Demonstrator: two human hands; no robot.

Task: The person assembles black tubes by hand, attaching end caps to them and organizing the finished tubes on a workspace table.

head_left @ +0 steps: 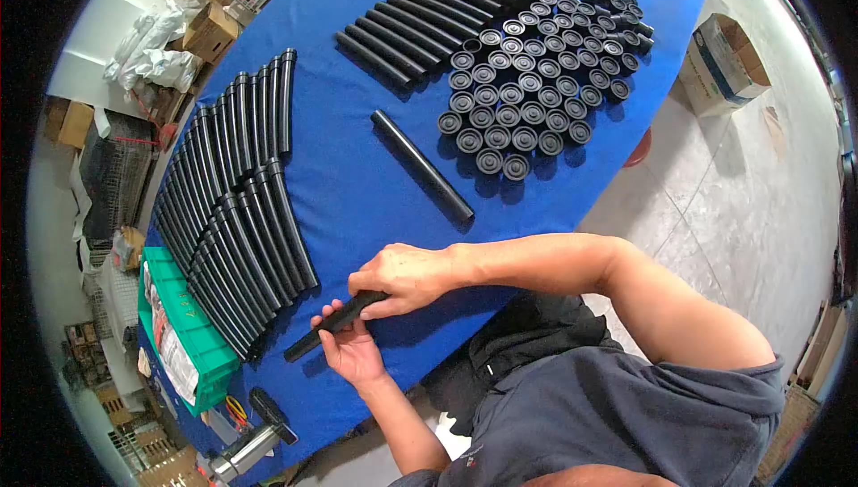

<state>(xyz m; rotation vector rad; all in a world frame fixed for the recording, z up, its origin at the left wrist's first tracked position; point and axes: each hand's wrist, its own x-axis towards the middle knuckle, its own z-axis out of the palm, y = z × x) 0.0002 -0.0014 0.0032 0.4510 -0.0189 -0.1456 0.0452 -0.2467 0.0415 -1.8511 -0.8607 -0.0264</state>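
A black tube (308, 345) is held slantwise above the blue cloth near the table's front edge. My left hand (354, 353) cradles its middle, fingers curled around it from below. Wrapped over the upper right end is my right hand (402, 280), which hides that end. Another single black tube (423, 166) lies on the cloth beyond my hands. Left of it, rows of black tubes with collared ends (259, 228) are laid side by side. Round black caps (508, 115) stand in a cluster at the upper right, beside a stack of plain black tubes (393, 40).
A green crate (212, 353) sits at the table's left edge. Near it are a black-headed mallet (273, 415), scissors with yellow and red handles (236, 410) and a metal cylinder (243, 456). An open cardboard box (726, 67) stands on the floor at right.
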